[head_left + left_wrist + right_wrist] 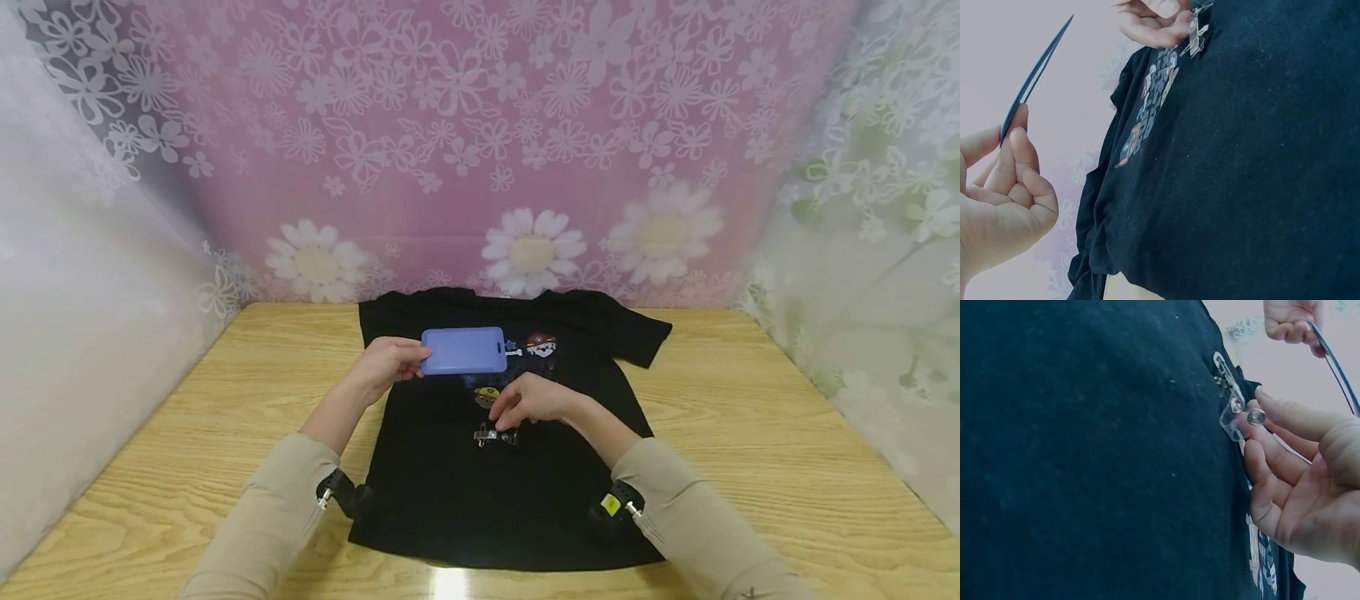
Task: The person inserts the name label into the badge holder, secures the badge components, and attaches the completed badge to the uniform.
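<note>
A periwinkle-blue badge holder (462,350) with a slot at its right end is level above the shirt. My left hand (386,365) pinches its left edge between thumb and fingers; the left wrist view shows the badge holder (1038,69) edge-on. Lower down, a metal badge clip (486,435) with a safety pin lies against the black T-shirt (510,508). The thumb and fingers of my right hand (534,398) pinch the clip's clear strap (1230,420), whose round snap (1256,417) shows at the fingertips. The strap is unfastened from the badge holder.
Under the shirt is a wood-grain table (757,433). The shirt carries a cartoon print (540,344), partly covered by the badge holder and right hand. A pink flowered curtain (450,150) hangs behind the table, with pale curtains at both sides.
</note>
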`<state>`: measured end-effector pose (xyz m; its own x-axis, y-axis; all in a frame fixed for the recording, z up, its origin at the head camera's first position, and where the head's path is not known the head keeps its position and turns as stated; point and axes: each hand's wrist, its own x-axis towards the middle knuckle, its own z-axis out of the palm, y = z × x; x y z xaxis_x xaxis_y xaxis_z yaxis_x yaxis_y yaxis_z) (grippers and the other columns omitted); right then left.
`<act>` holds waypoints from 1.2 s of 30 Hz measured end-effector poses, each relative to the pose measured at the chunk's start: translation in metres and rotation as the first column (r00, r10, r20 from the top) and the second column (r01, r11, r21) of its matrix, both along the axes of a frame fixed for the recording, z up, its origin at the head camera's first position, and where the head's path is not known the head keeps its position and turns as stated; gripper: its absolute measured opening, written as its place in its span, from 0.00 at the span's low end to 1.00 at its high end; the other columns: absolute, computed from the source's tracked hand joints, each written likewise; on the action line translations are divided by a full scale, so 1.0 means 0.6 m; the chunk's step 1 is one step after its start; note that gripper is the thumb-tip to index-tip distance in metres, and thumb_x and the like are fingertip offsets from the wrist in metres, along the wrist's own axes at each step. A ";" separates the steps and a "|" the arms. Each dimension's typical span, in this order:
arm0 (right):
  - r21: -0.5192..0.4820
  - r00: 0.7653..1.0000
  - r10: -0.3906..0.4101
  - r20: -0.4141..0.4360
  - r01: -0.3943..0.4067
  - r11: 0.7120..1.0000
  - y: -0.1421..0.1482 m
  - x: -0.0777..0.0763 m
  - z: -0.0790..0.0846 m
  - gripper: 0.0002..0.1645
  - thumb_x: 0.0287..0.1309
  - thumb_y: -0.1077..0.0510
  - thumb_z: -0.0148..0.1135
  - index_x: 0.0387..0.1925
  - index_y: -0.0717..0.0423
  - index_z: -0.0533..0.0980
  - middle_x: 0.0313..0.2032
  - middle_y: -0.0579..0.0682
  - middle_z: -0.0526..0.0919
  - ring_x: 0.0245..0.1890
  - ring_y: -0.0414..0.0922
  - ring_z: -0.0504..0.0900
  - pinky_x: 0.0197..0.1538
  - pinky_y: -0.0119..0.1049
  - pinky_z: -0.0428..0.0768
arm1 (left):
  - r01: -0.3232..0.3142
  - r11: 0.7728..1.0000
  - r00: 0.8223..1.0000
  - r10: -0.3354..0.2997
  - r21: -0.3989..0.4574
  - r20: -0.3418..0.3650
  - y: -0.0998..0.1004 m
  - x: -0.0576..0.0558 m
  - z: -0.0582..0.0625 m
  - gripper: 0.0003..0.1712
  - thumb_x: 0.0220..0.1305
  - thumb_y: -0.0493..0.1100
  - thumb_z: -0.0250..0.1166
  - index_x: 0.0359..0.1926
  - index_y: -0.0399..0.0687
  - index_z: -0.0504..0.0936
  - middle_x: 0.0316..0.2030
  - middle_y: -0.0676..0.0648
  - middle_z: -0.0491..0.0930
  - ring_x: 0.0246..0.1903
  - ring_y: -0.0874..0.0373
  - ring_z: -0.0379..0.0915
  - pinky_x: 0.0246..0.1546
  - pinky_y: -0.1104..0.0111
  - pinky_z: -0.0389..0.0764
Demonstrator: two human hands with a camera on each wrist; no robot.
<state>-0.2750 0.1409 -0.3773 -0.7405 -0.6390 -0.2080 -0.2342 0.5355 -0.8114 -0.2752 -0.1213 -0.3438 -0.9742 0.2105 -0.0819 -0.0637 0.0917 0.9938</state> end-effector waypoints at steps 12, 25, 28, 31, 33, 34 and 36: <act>-0.084 0.993 0.118 -0.003 -0.118 0.989 -0.010 0.006 -0.012 0.16 0.45 0.70 0.66 0.40 0.73 0.77 0.22 0.49 0.82 0.24 0.35 0.76 0.33 0.31 0.74 | -0.005 1.000 1.000 0.005 -0.003 -0.001 0.001 -0.003 -0.003 0.16 0.60 0.36 0.60 0.45 0.26 0.77 0.20 0.51 0.75 0.21 0.60 0.72 0.31 0.68 0.71; -0.052 0.988 0.141 0.061 -0.138 0.989 0.011 0.011 0.000 0.24 0.53 0.66 0.62 0.53 0.67 0.72 0.22 0.44 0.77 0.19 0.37 0.66 0.22 0.29 0.62 | -0.005 1.000 1.000 0.005 0.005 0.002 0.004 -0.002 -0.002 0.15 0.60 0.35 0.60 0.44 0.26 0.76 0.20 0.51 0.76 0.21 0.60 0.71 0.29 0.70 0.72; -0.061 0.991 0.121 0.064 -0.117 0.991 0.021 0.012 0.003 0.25 0.54 0.66 0.62 0.55 0.68 0.70 0.24 0.45 0.78 0.19 0.38 0.66 0.22 0.29 0.63 | 0.005 1.000 1.000 -0.005 -0.001 -0.007 0.004 -0.003 -0.002 0.14 0.61 0.36 0.60 0.43 0.27 0.77 0.20 0.51 0.76 0.21 0.60 0.71 0.31 0.68 0.72; -0.062 0.993 0.095 0.065 -0.091 0.994 0.032 0.013 0.004 0.25 0.54 0.66 0.62 0.55 0.68 0.71 0.24 0.45 0.79 0.21 0.39 0.69 0.23 0.29 0.65 | 0.014 1.000 1.000 -0.014 -0.004 -0.004 0.004 -0.002 -0.002 0.15 0.61 0.36 0.60 0.44 0.27 0.77 0.21 0.51 0.76 0.22 0.60 0.71 0.32 0.67 0.71; -0.069 0.995 0.080 0.067 -0.076 0.995 0.038 0.014 0.004 0.25 0.54 0.65 0.62 0.54 0.68 0.71 0.24 0.45 0.79 0.22 0.39 0.71 0.24 0.30 0.67 | 0.019 1.000 1.000 -0.019 -0.003 0.000 0.005 -0.002 -0.001 0.16 0.61 0.36 0.60 0.45 0.26 0.76 0.21 0.51 0.76 0.22 0.60 0.71 0.32 0.68 0.71; -0.070 0.995 0.072 0.069 -0.068 0.995 0.042 0.015 0.004 0.25 0.53 0.65 0.62 0.54 0.68 0.72 0.24 0.45 0.78 0.22 0.40 0.72 0.24 0.30 0.68 | 0.022 1.000 1.000 -0.022 -0.004 0.002 0.005 -0.001 -0.001 0.16 0.61 0.36 0.59 0.45 0.25 0.76 0.21 0.51 0.76 0.22 0.60 0.71 0.32 0.68 0.71; -0.074 0.996 0.057 0.075 -0.052 0.996 0.048 0.015 0.004 0.25 0.53 0.65 0.62 0.54 0.68 0.71 0.24 0.46 0.78 0.23 0.40 0.74 0.24 0.31 0.69 | 0.023 1.000 1.000 -0.023 -0.005 0.005 0.006 -0.001 0.000 0.17 0.62 0.36 0.59 0.46 0.24 0.75 0.20 0.51 0.75 0.22 0.61 0.71 0.32 0.68 0.71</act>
<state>-0.2657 0.1696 -0.3751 -0.6877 -0.6935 -0.2147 -0.1968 0.4628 -0.8643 -0.2757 -0.1177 -0.3440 -0.9687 0.2325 -0.0873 -0.0660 0.0978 0.9930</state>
